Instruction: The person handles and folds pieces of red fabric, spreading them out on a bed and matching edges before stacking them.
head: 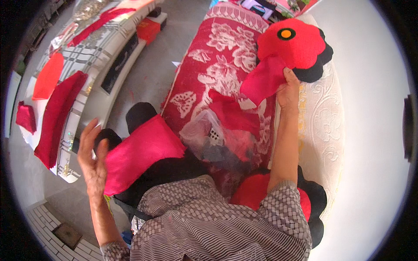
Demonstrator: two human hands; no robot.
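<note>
At the upper right, my right hand grips a crimson fabric piece between thumb and fingers. That piece overlaps a red scalloped flower-shaped fabric piece with an orange and black centre, lying over black scalloped fabric. My left hand is raised at the left with its fingers apart, holding nothing. Beside it, a bright pink fabric piece lies across my lap. A dark red fabric piece and a clear plastic bag with cloth scraps lie before me on the patterned red cover.
A long table with a checked cover stands at the left, bearing red and orange fabric pieces. Its lower shelf holds a red box. Cream embossed upholstery runs along the white wall at the right. More red and black scalloped fabric lies beside my right elbow.
</note>
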